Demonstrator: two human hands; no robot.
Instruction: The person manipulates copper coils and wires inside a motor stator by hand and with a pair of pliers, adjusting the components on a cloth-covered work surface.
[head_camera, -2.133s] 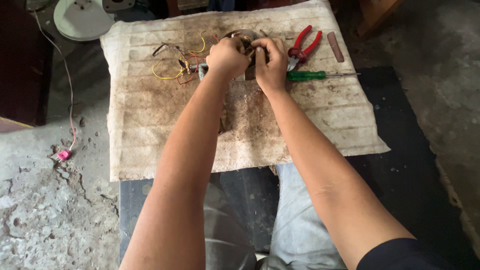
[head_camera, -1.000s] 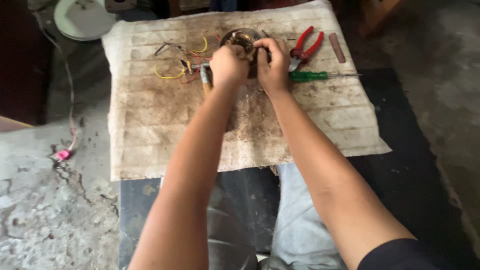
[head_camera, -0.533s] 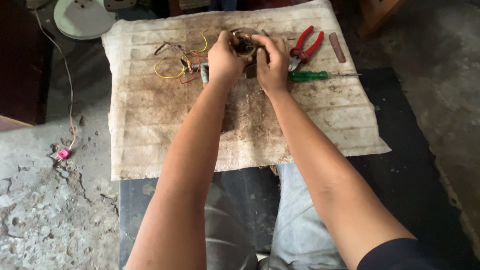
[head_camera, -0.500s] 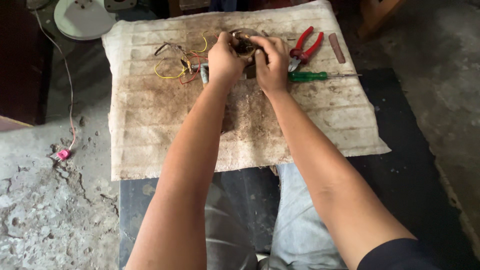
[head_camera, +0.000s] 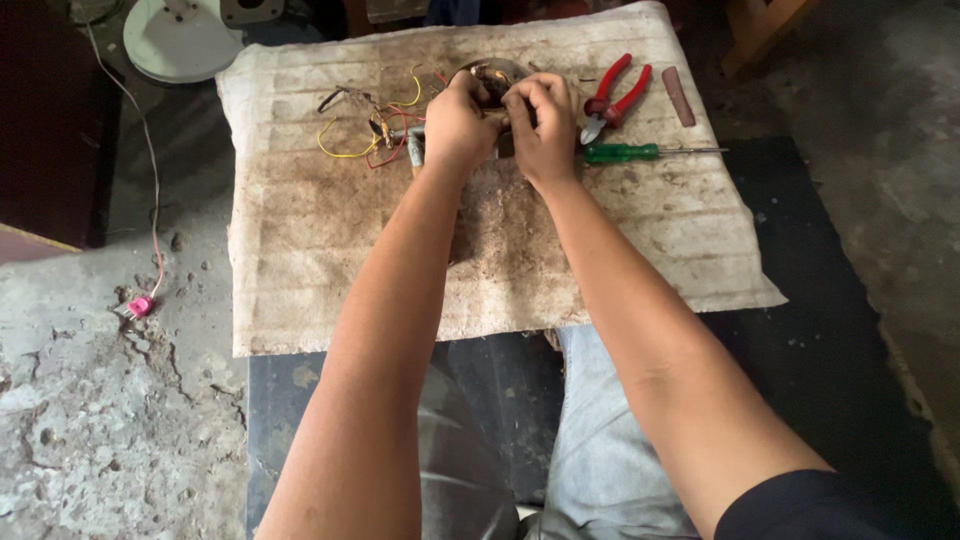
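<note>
Both hands have drawn slightly closer together over the round part since half a second ago; little else has shifted. Left hand (head_camera: 455, 125) and right hand (head_camera: 540, 125) sit upper centre of the frame, fingers curled and closed around a small round metal part (head_camera: 490, 78) with copper windings, mostly hidden behind the knuckles. Part rests on a stained, ribbed board (head_camera: 330, 270). Yellow and red wires (head_camera: 365, 145) trail to its left. Red-handled pliers (head_camera: 612, 95) and a green-handled screwdriver (head_camera: 635, 152) lie just right of the right hand. White round disc (head_camera: 180, 40) at upper left.
</note>
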